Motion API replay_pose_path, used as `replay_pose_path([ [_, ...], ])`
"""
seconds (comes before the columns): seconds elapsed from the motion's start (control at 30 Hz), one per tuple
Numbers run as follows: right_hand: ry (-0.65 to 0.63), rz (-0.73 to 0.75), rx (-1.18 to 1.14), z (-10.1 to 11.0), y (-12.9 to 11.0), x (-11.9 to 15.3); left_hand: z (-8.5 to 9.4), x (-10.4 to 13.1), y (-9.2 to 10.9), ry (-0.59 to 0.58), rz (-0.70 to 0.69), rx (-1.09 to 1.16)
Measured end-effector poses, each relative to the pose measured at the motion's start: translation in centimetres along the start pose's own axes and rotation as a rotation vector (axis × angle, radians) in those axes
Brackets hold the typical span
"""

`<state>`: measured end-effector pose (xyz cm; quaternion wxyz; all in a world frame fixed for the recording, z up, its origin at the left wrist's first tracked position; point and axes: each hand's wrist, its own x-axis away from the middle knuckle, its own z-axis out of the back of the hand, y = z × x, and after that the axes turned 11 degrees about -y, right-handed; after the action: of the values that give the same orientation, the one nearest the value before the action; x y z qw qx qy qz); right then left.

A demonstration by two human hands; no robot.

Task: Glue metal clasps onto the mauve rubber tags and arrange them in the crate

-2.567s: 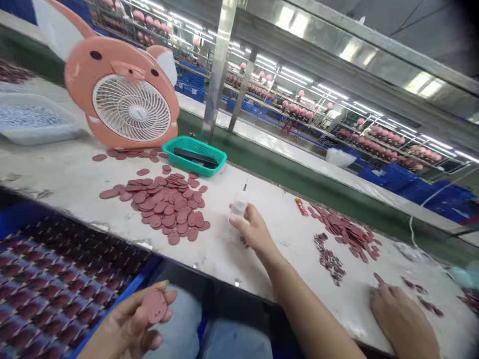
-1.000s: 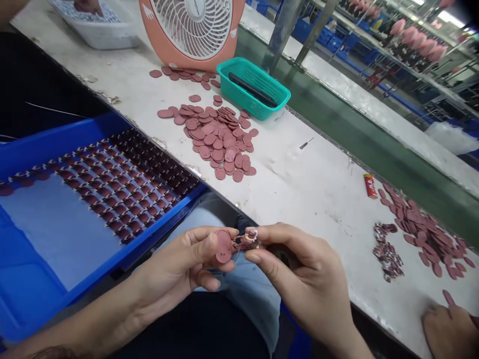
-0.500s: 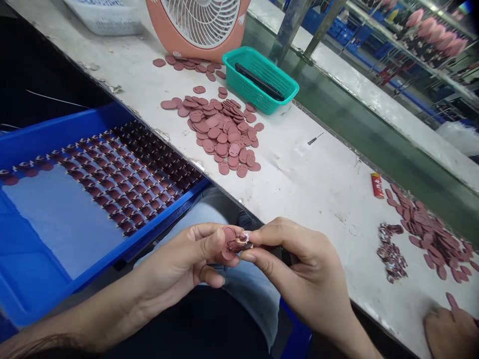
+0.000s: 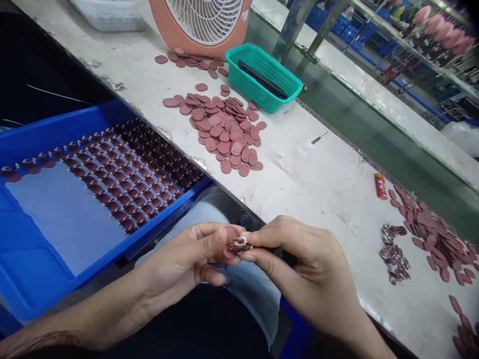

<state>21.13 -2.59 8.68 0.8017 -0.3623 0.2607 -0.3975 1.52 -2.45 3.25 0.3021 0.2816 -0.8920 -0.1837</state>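
Note:
My left hand (image 4: 187, 259) is closed on a flat reddish-brown oval disc (image 4: 229, 233), thumb on top. Between thumb and forefinger, my right hand (image 4: 310, 259) pinches a small brown and white painted figure (image 4: 238, 244). The figure is against the disc's face, above my lap; fingertips hide part of both. Left of my hands, a blue tray (image 4: 35, 294) contains rows of similar figures on discs. A heap of loose oval discs (image 4: 224, 134) lies on the white table (image 4: 310, 184) beyond my hands, and a small cluster of loose figures (image 4: 394, 259) lies to the right.
An orange fan (image 4: 159, 25) stands at the back beside a green basket (image 4: 267, 102) with a long black object inside. A white basket (image 4: 112, 20) is at far left. A thin pointed tool (image 4: 319, 138), a red wrapper (image 4: 380, 185) and more discs (image 4: 434, 234) lie rightward.
Another person's hand at the lower right has gone from view, and discs show there now. The view has shifted slightly. My hands keep nearly the same hold.

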Motion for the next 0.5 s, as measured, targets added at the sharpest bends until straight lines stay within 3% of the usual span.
replay_pose_path([
  [0.27, -0.001, 0.033, 0.049, 0.1, -1.1, -0.1, -0.5, 0.4, 0.3, 0.060, -0.034, 0.010],
  [0.5, -0.028, 0.029, 0.044, 0.5, -2.6, 0.9, -1.1, 0.8, 0.6, -0.095, -0.121, 0.045],
])
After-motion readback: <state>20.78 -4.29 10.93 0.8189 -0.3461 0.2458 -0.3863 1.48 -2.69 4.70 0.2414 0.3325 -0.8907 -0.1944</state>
